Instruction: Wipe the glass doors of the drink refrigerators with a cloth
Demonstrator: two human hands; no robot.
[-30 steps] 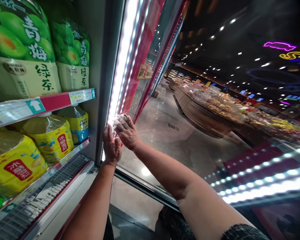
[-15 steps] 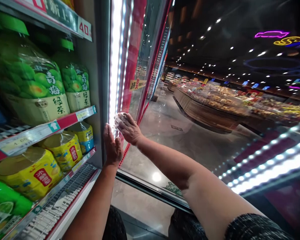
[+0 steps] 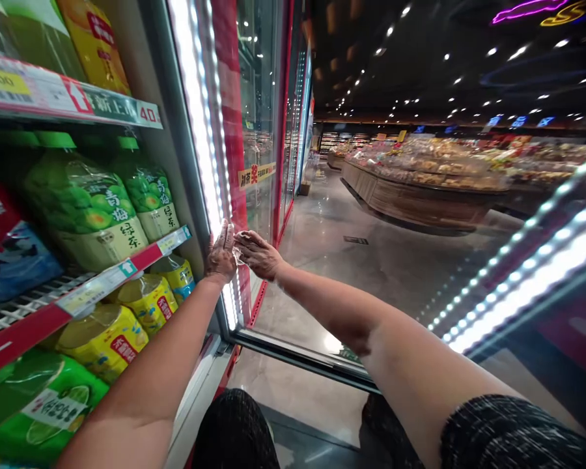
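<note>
left hand [image 3: 221,255] is flat and open on the glass door [image 3: 256,98] at its lit edge, right hand [image 3: 258,254] just beside it pins what looks like a soft, light rag [image 3: 237,256] there, best gripped bunched since glass is slick.

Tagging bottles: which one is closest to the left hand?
The yellow-labelled bottle at the right end of its shelf, beside the left hand; green-labelled bottles stand a shelf higher, other yellow ones farther left.
</note>
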